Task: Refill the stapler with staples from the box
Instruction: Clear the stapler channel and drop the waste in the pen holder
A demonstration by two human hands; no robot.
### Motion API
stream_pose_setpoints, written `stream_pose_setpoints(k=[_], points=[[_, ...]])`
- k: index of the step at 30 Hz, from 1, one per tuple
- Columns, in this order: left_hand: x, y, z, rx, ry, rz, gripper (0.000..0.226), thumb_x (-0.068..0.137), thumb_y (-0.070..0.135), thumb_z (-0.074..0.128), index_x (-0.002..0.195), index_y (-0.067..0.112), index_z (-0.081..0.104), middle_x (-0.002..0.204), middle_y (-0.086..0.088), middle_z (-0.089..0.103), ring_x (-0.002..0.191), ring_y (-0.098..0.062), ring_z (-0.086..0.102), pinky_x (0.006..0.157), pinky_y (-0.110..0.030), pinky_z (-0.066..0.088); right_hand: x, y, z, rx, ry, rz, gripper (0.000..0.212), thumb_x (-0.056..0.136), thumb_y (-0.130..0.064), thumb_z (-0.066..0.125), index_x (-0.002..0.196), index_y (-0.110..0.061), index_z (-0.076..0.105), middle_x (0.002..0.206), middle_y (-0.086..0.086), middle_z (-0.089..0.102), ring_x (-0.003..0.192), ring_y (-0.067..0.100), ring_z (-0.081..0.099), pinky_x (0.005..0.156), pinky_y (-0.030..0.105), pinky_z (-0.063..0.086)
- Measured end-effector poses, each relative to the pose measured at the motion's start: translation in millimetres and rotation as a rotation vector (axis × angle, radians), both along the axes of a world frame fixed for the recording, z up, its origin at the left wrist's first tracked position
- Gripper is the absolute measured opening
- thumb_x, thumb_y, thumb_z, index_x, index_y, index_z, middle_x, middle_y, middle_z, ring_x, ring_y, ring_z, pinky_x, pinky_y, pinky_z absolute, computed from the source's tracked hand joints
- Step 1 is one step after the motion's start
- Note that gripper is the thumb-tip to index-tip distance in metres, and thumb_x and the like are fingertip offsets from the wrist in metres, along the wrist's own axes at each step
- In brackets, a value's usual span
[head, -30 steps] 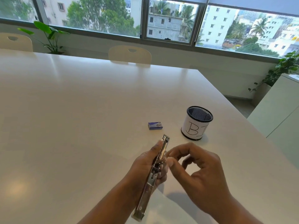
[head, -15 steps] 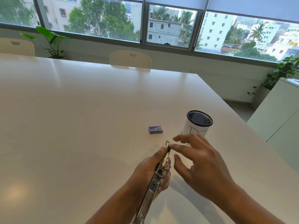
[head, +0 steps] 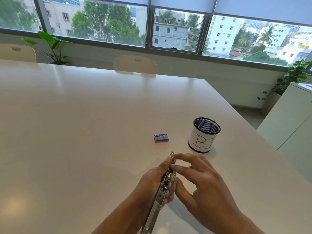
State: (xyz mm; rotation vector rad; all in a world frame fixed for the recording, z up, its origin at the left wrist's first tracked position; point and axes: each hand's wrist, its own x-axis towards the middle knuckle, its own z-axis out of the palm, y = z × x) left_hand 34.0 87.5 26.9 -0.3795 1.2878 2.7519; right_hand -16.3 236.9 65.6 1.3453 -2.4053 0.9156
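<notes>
Cup (head: 205, 139): mesh, contents unseen | box (head: 161, 138): closed | stapler (head: 162, 188): left hand (head: 152, 183)

On the table (head: 84, 132), the pen cup (head: 203, 135) stands as the marker. Left of the pen cup, near it but apart, lies the staple box (head: 161, 138). Nearer the viewer than the pen cup, and a little left, the stapler (head: 162, 191) is held above the table in the left hand (head: 152, 183), its far end pointing between box and cup. The right hand (head: 200, 186) is just right of the stapler, fingertips at it. Behind the pen cup, past the table's far edge, stands a chair (head: 135, 65)
</notes>
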Motion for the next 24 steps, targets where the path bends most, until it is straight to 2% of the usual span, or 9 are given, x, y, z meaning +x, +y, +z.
stream_pose_setpoints(k=[4,6,8,12,16,19,22,24], points=[[-2,0,-4,-0.058,0.0,0.001,0.046,0.083,0.05,0.063,0.084,0.004,0.062,0.049,-0.004,0.056,0.034,-0.011,0.051,0.037,-0.018,0.041,7,0,5,0.01,0.004,-0.056,0.025,0.084,-0.041,0.061,0.102,-0.033,0.076,0.106,-0.021,0.061,0.101,0.0,0.055,0.075,0.017,0.049],[-3,0,-7,-0.094,0.02,-0.008,0.049,0.077,0.055,0.066,0.08,0.007,0.061,0.049,-0.003,0.054,0.034,-0.01,0.05,0.037,-0.018,0.041,8,-2,8,0.042,-0.009,-0.089,0.025,0.082,-0.044,0.061,0.099,-0.035,0.075,0.092,-0.023,0.056,0.089,0.001,0.053,0.066,0.015,0.045],[-4,-1,-9,-0.111,0.036,-0.016,0.047,0.078,0.057,0.066,0.073,0.01,0.063,0.05,-0.003,0.053,0.034,-0.011,0.049,0.038,-0.018,0.04,6,-5,9,0.084,-0.042,-0.124,0.019,0.082,-0.044,0.067,0.098,-0.038,0.074,0.084,-0.026,0.053,0.085,0.0,0.052,0.063,0.013,0.041],[-6,-2,-14,-0.098,0.043,-0.007,0.047,0.077,0.058,0.07,0.071,0.011,0.067,0.047,-0.004,0.054,0.032,-0.012,0.046,0.037,-0.018,0.038,-2,-11,17,0.126,-0.171,-0.169,0.009,0.079,-0.048,0.074,0.087,-0.046,0.073,0.075,-0.025,0.057,0.086,-0.007,0.052,0.057,0.013,0.039],[-10,-2,-19,-0.126,0.013,0.011,0.054,0.063,0.063,0.078,0.065,0.011,0.066,0.045,-0.006,0.055,0.031,-0.014,0.046,0.037,-0.018,0.037,-11,-16,28,0.181,-0.295,-0.189,0.008,0.073,-0.048,0.078,0.07,-0.043,0.073,0.067,-0.019,0.063,0.067,-0.003,0.056,0.055,0.013,0.039],[-11,-1,-21,-0.085,0.006,-0.003,0.054,0.058,0.062,0.082,0.061,0.012,0.065,0.044,-0.006,0.054,0.031,-0.014,0.045,0.037,-0.017,0.036,-14,-18,33,0.204,-0.381,-0.171,0.003,0.069,-0.042,0.078,0.072,-0.042,0.077,0.066,-0.015,0.068,0.062,-0.006,0.056,0.048,0.013,0.042],[-11,0,-21,-0.024,0.005,-0.009,0.05,0.057,0.056,0.086,0.061,0.011,0.066,0.045,-0.007,0.053,0.031,-0.014,0.046,0.037,-0.017,0.036,-16,-20,34,0.198,-0.456,-0.161,0.009,0.067,-0.037,0.076,0.069,-0.045,0.075,0.069,-0.016,0.071,0.051,-0.005,0.054,0.045,0.011,0.043],[-10,0,-19,0.016,0.012,-0.018,0.048,0.056,0.052,0.088,0.063,0.01,0.067,0.045,-0.007,0.052,0.031,-0.014,0.047,0.036,-0.018,0.037,-17,-21,34,0.188,-0.523,-0.156,0.01,0.068,-0.033,0.076,0.068,-0.044,0.076,0.063,-0.013,0.071,0.044,-0.002,0.051,0.045,0.013,0.043]])
